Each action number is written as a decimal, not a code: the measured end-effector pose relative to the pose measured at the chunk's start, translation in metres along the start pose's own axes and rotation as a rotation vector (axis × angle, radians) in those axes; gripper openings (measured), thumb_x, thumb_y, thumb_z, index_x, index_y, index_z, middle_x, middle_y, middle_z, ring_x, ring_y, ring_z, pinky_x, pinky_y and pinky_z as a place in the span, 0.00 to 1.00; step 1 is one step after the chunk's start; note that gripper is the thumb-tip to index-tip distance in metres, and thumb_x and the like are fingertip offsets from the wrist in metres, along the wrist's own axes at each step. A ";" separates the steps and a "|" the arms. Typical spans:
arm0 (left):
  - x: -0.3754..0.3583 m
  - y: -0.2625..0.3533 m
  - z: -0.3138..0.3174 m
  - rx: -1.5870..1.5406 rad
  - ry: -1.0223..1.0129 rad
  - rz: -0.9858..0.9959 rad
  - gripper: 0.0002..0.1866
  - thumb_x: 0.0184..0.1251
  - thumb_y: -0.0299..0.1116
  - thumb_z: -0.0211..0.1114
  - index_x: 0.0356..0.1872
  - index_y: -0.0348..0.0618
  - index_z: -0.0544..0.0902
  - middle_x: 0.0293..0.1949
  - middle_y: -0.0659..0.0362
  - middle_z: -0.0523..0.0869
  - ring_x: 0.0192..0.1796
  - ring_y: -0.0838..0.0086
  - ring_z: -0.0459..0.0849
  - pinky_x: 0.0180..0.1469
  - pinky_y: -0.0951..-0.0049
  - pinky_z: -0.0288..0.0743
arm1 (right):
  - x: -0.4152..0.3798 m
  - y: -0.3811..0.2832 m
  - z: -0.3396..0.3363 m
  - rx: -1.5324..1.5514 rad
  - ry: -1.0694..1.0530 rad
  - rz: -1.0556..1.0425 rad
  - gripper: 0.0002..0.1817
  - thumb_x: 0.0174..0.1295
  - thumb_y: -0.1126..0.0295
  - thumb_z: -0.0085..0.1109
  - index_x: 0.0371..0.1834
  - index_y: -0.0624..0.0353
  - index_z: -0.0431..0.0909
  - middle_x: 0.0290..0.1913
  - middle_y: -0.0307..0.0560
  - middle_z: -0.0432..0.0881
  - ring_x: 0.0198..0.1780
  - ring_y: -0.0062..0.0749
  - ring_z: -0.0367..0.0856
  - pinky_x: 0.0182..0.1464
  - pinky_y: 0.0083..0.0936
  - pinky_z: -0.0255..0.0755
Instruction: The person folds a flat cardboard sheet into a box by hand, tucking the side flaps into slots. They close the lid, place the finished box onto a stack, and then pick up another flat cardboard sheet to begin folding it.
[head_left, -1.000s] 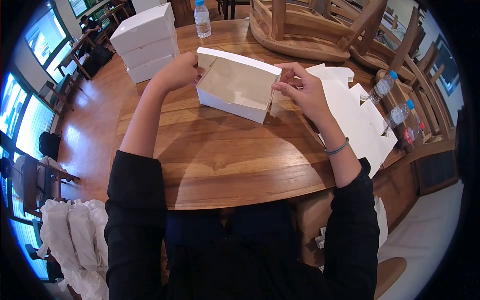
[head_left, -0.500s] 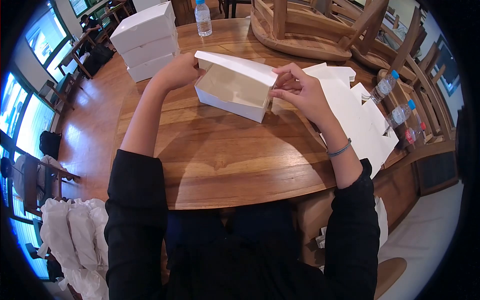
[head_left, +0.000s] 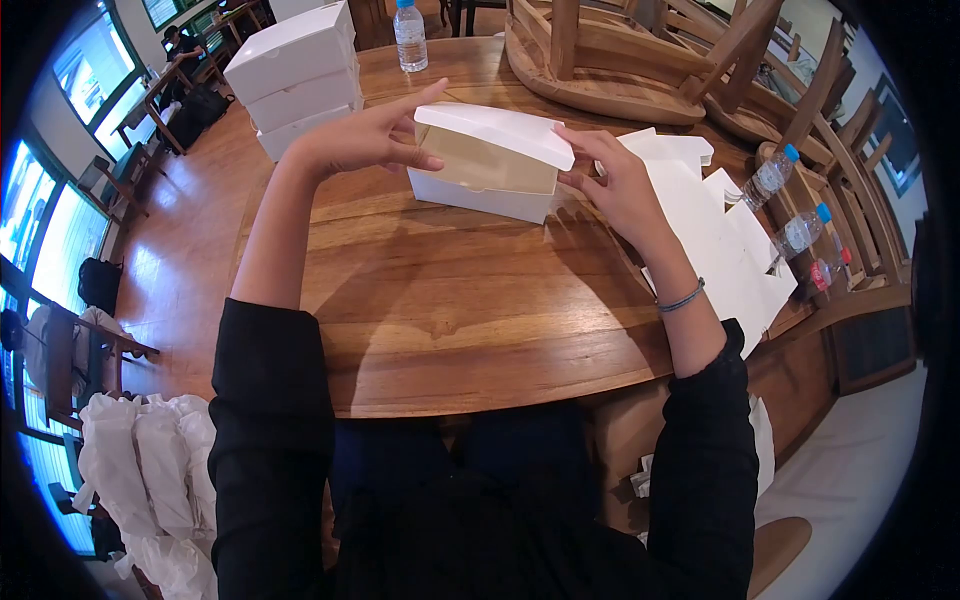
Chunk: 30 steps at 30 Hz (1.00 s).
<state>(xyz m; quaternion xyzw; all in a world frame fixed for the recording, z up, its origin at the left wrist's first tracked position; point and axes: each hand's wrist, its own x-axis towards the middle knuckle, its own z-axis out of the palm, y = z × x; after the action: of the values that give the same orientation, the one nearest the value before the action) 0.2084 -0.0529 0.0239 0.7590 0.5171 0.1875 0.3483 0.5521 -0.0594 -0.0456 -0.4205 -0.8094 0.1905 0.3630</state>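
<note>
A white cardboard box (head_left: 480, 200) sits on the wooden table in front of me, its lid (head_left: 495, 130) raised partway over the pale inside. My left hand (head_left: 375, 135) is at the box's left end, fingers spread, with the thumb stretched across the front opening and the forefinger pointing up past the lid's corner. At the opposite end, my right hand (head_left: 600, 170) has its fingers on the lid's right corner and its thumb lower, by the side wall.
Closed white boxes (head_left: 295, 75) are stacked at the back left, near a water bottle (head_left: 410, 38). Flat white cardboard sheets (head_left: 700, 220) cover the table's right side, beside more bottles (head_left: 770, 175). Upturned wooden chairs (head_left: 600, 85) rest at the back right. White plastic bags (head_left: 150, 465) lie low left.
The box has turned and shifted slightly right, and its lid has come lower. My left hand has gone from curled fingers to spread ones; my right hand stays at the right corner.
</note>
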 end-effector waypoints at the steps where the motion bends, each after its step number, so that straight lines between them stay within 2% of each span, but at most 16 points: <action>1: 0.000 0.003 0.000 0.024 -0.029 -0.028 0.46 0.72 0.52 0.74 0.86 0.70 0.60 0.60 0.50 0.84 0.64 0.63 0.84 0.65 0.62 0.82 | -0.001 -0.009 -0.002 0.034 -0.026 0.024 0.37 0.66 0.69 0.73 0.80 0.41 0.72 0.70 0.49 0.78 0.69 0.41 0.80 0.63 0.39 0.81; 5: 0.005 -0.004 0.001 -0.057 -0.019 -0.081 0.44 0.74 0.60 0.69 0.86 0.71 0.60 0.63 0.50 0.83 0.66 0.64 0.82 0.66 0.60 0.81 | -0.006 -0.012 0.001 0.100 -0.098 0.043 0.43 0.65 0.55 0.73 0.84 0.35 0.66 0.83 0.53 0.62 0.81 0.51 0.67 0.72 0.44 0.76; 8: 0.007 -0.011 0.000 -0.110 -0.048 -0.091 0.42 0.75 0.61 0.67 0.85 0.71 0.61 0.62 0.51 0.83 0.64 0.65 0.82 0.65 0.60 0.81 | -0.007 -0.015 0.000 0.057 -0.180 0.052 0.47 0.62 0.42 0.73 0.85 0.32 0.64 0.88 0.57 0.53 0.85 0.57 0.58 0.78 0.49 0.68; 11: 0.006 -0.011 0.000 -0.053 -0.068 -0.075 0.40 0.75 0.57 0.70 0.84 0.72 0.64 0.62 0.52 0.83 0.62 0.66 0.82 0.64 0.62 0.82 | -0.004 -0.008 0.003 0.120 -0.176 0.055 0.42 0.68 0.40 0.66 0.84 0.30 0.66 0.88 0.61 0.49 0.86 0.60 0.54 0.80 0.53 0.62; 17: 0.007 -0.008 0.000 -0.019 -0.085 -0.071 0.38 0.71 0.47 0.76 0.81 0.76 0.70 0.62 0.54 0.85 0.59 0.68 0.85 0.64 0.66 0.83 | -0.002 -0.008 0.005 0.086 -0.179 -0.002 0.33 0.74 0.40 0.58 0.81 0.27 0.71 0.87 0.67 0.51 0.84 0.66 0.57 0.79 0.54 0.62; 22: 0.011 -0.014 0.006 -0.060 -0.094 -0.014 0.35 0.69 0.41 0.76 0.77 0.77 0.76 0.63 0.59 0.87 0.58 0.69 0.86 0.65 0.66 0.82 | -0.002 -0.006 0.005 0.111 -0.181 -0.022 0.30 0.74 0.40 0.58 0.78 0.26 0.76 0.87 0.67 0.53 0.84 0.65 0.60 0.78 0.53 0.64; 25: 0.021 -0.023 0.010 0.004 -0.075 -0.011 0.33 0.70 0.42 0.77 0.75 0.81 0.78 0.66 0.62 0.85 0.55 0.70 0.85 0.59 0.65 0.83 | -0.002 -0.003 0.006 0.130 -0.188 -0.032 0.29 0.73 0.40 0.60 0.76 0.26 0.78 0.87 0.66 0.53 0.84 0.63 0.59 0.78 0.52 0.65; 28: 0.022 -0.027 0.010 0.025 -0.105 0.008 0.34 0.69 0.48 0.77 0.75 0.83 0.76 0.67 0.60 0.85 0.51 0.70 0.85 0.58 0.65 0.84 | -0.002 -0.004 0.006 0.173 -0.203 -0.008 0.30 0.69 0.41 0.65 0.75 0.25 0.78 0.87 0.63 0.53 0.85 0.61 0.57 0.78 0.52 0.64; 30: 0.018 -0.025 0.011 -0.004 -0.130 -0.048 0.34 0.69 0.54 0.75 0.76 0.84 0.75 0.67 0.59 0.85 0.49 0.70 0.85 0.57 0.66 0.84 | -0.003 -0.008 0.005 0.161 -0.213 0.005 0.33 0.66 0.42 0.70 0.75 0.24 0.78 0.87 0.62 0.53 0.86 0.60 0.55 0.80 0.52 0.62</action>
<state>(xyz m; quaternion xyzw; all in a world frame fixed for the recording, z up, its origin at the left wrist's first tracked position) 0.2062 -0.0343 -0.0037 0.7563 0.5111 0.1303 0.3871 0.5449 -0.0658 -0.0457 -0.3696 -0.8244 0.2992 0.3070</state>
